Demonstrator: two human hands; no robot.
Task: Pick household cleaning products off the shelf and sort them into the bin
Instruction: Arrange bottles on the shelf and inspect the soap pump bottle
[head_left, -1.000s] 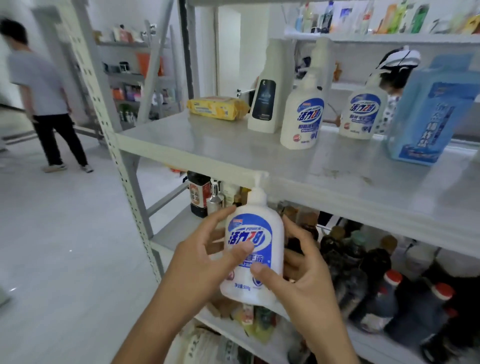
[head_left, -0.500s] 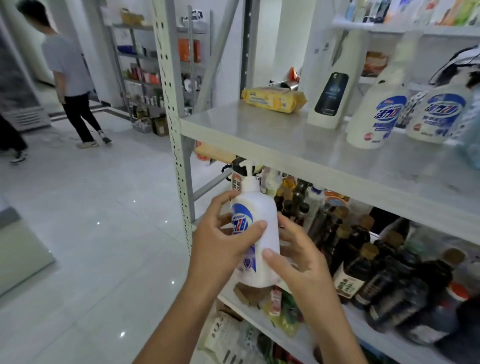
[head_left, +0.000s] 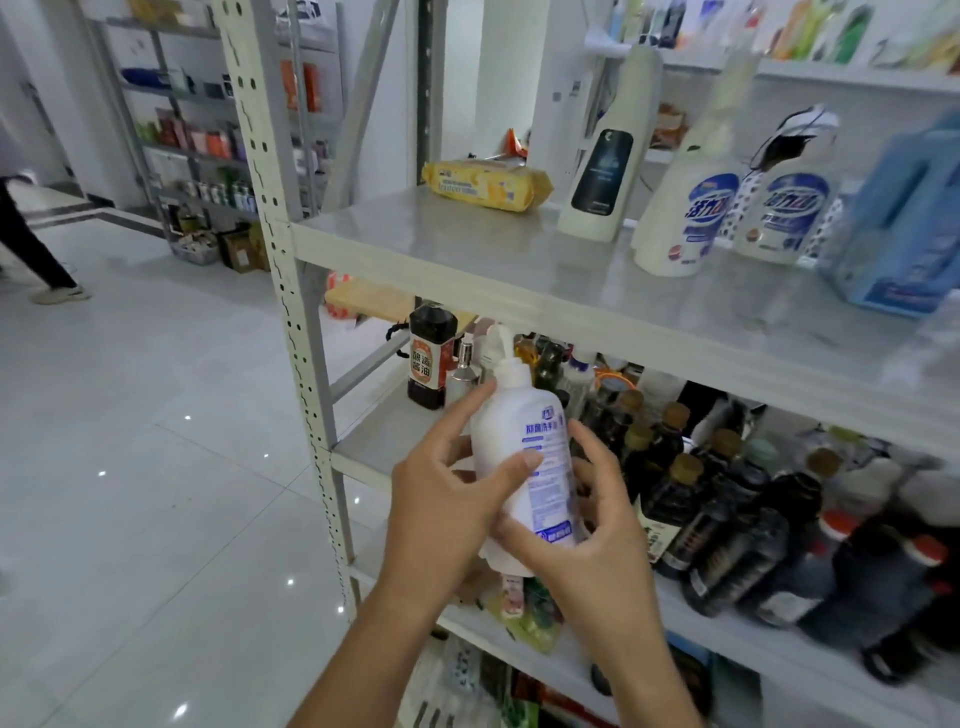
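Head view: both hands hold a white pump bottle (head_left: 522, 441) of hand soap upright in front of the shelf unit (head_left: 467, 244), level with its middle tier. Since half a second ago the bottle has turned, so its small-print back label faces the camera instead of the blue logo. The left hand (head_left: 441, 512) wraps one side, thumb across the label. The right hand (head_left: 589, 535) cups the lower part, hiding the base. The nozzle is blurred. A passer-by (head_left: 31, 249) is now cut off at the left edge.
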